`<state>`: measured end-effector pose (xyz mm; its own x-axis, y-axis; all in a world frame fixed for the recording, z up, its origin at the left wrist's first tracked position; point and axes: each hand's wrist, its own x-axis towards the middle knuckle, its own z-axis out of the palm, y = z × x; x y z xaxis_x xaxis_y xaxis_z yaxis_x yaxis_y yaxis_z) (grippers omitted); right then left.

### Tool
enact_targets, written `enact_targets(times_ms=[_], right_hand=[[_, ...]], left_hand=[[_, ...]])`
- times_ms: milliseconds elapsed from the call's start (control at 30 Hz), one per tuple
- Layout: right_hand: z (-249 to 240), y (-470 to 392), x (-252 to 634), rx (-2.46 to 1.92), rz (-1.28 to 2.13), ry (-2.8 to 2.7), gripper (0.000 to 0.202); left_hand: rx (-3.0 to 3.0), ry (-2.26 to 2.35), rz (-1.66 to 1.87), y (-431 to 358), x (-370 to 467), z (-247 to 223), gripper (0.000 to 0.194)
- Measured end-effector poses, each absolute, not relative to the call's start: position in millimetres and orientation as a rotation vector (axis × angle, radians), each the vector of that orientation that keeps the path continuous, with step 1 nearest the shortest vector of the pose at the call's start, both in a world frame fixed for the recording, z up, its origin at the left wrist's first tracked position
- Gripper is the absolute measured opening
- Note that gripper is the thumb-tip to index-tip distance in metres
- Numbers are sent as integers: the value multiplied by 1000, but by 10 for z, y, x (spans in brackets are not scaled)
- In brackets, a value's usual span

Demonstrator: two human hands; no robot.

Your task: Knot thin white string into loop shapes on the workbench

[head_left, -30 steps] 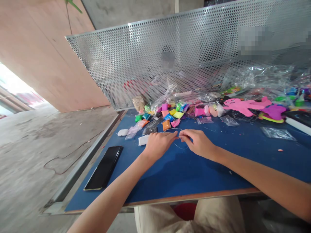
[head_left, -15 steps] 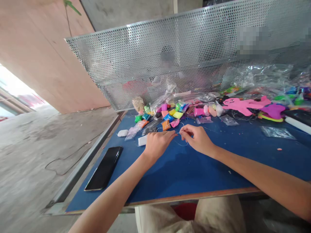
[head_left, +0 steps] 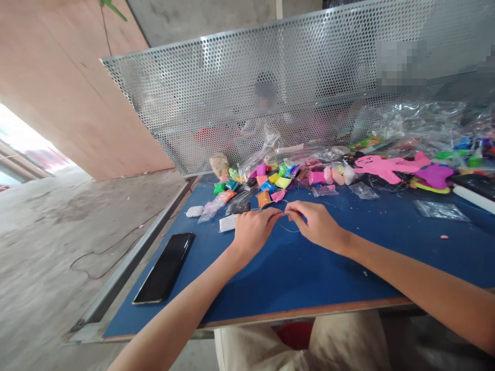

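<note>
Over the middle of the blue table (head_left: pixel 294 278), my left hand (head_left: pixel 252 231) and my right hand (head_left: pixel 316 222) meet at the fingertips. Both are closed in a pinch on a thin pale thread (head_left: pixel 290 230), which curves out below the fingers and also shows above them. The exact grip between the fingertips is too small to make out. A white packet (head_left: pixel 227 223) lies beside my left hand, partly covered by it. Just beyond the hands are an orange packet (head_left: pixel 264 199) and a pink packet (head_left: pixel 278 196).
A black phone (head_left: pixel 164 268) lies at the left, with a white rounded case (head_left: pixel 195 211) farther back. Several colourful packets and clear bags line the rear, near a pink figure cutout (head_left: pixel 386 166). A perforated metal sheet (head_left: pixel 232 98) stands behind them.
My left fingers have curled in from a flatter pose, and the fingertips of both hands have come closer together. The loop of thread above them looks lower and flatter.
</note>
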<state>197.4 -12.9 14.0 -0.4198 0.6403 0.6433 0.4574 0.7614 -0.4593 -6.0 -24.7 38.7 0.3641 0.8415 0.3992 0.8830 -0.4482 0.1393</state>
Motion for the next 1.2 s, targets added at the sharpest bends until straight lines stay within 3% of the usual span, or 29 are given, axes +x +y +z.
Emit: enact_targets(times_ms=[233, 500, 633, 767, 1033, 1200], right_hand=[[132, -91, 1989, -794, 183, -2131, 16], [104, -131, 1945, -913, 222, -2162, 12], [70, -147, 1914, -1012, 201, -2180, 10], [32, -137, 1905, -1020, 149, -2214, 9], [3, -86, 1943, -977, 14, -2229, 12], [-6, -60, 1946, -964, 100, -2212, 10]], left_hand=[[-2986, -1720, -677, -257, -48, 490, 35], [-2844, -1759, -699, -270, -36, 496, 15], [-2838, -1775, -787, -259, -35, 475, 21], [-2780, -1698, -774, -259, -40, 473, 14], [-3089, -1807, -1097, -262, -57, 459, 44], [-3103, -1763, -1004, -276, -36, 463, 32]])
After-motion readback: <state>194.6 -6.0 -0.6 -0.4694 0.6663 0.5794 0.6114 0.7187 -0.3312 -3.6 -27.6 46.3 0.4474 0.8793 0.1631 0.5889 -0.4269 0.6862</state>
